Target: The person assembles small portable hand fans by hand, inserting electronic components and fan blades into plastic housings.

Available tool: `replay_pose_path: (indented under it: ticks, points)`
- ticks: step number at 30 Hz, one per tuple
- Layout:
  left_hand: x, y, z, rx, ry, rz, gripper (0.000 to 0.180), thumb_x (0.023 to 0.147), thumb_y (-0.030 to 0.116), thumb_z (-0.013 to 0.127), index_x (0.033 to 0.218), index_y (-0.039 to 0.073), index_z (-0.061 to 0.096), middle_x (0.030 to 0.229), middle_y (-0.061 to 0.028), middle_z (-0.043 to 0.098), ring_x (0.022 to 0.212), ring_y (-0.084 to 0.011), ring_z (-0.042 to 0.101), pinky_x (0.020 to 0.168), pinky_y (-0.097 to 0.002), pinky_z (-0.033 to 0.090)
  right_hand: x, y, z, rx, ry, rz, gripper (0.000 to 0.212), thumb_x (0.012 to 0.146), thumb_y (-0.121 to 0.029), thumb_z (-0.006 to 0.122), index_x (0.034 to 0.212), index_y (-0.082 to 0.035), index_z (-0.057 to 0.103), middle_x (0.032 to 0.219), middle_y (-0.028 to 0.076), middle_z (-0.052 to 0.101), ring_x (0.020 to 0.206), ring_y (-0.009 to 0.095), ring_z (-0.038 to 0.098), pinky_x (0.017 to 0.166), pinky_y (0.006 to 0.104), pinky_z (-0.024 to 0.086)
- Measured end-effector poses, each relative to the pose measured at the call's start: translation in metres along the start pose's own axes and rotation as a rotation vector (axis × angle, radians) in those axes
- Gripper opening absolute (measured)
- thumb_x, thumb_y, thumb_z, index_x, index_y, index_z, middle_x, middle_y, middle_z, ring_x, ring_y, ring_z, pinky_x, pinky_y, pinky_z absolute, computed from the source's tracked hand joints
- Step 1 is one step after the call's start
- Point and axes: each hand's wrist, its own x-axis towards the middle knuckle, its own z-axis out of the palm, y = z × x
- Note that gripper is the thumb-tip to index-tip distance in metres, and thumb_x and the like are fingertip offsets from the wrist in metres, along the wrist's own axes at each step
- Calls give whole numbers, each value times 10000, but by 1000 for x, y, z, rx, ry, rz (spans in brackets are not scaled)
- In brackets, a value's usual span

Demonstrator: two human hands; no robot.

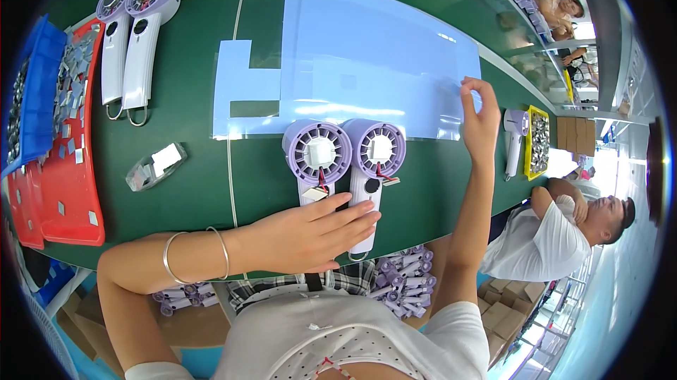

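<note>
Two handheld fans lie side by side at the table's near middle, the left fan [319, 151] and the right fan [379, 148]. Their purple round heads have a white square at the centre and red wires with a small pale piece hanging out. Across their white handles rests my left hand [310, 237], fingers stretched out flat. My right hand [481, 122] is raised at the right edge of a light blue film sheet [381, 48], thumb and forefinger pinched together; whatever is between the fingertips is too small to make out.
Two more fans [137, 41] lie far left. A red tray [70, 196] of small grey squares and a blue bin [39, 91] stand at the left edge, near a clear plastic bag [156, 167]. Rightward are another fan [515, 140], a yellow tray [538, 141] and a seated person [543, 239].
</note>
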Motion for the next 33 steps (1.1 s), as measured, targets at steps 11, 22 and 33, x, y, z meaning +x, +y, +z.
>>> replay_pose_path:
  ticks: [11, 22, 33]
  points:
    - [-1, 2, -1, 7, 18, 6, 750, 916, 544, 560, 1425, -2, 485, 1514, -153, 436, 1444, -311, 346, 1195, -470, 261, -48, -114, -2, 715, -207, 202, 197, 830, 108, 667, 999, 38, 594, 1044, 143, 668, 1005, 156, 600, 871, 300, 471]
    - [1, 0, 0, -14, 33, 2, 752, 897, 549, 573, 1410, 3, 501, 1508, -154, 443, 1435, -301, 360, 1196, -464, 267, -54, -119, 19, 491, -316, 108, 268, 774, 66, 733, 894, -54, 526, 804, 54, 692, 1130, 258, 619, 1055, 459, 376]
    - [2, 1, 0, -23, 18, -4, 763, 873, 555, 589, 1407, 15, 507, 1509, -145, 445, 1428, -290, 374, 1192, -455, 276, -58, -120, 19, 429, -199, 117, 270, 763, 36, 753, 855, -76, 524, 775, 26, 676, 1137, 275, 634, 1144, 576, 243]
